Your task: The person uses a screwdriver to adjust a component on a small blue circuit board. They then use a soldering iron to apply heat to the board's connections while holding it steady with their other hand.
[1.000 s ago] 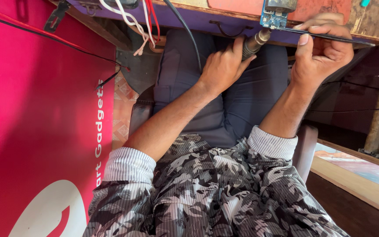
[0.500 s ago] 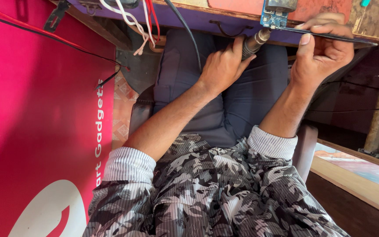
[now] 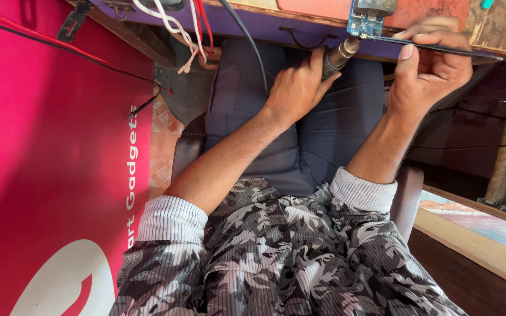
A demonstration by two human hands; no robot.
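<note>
- My left hand [image 3: 297,88] is curled round the soldering iron [image 3: 338,55], knuckles up, with the tip angled up toward the blue board [image 3: 365,23].
- That forearm runs bare from my lap, sleeve pushed to the elbow.
- My right hand [image 3: 431,73] pinches thin tweezers [image 3: 449,48] between thumb and fingers, wrist bent back, the tweezers lying level with their point at the board.
- The board sits at the bench edge [image 3: 265,26], just above the iron.
- Red and white wires [image 3: 177,23] hang off the bench to the left, beside a pink panel [image 3: 48,175].
</note>
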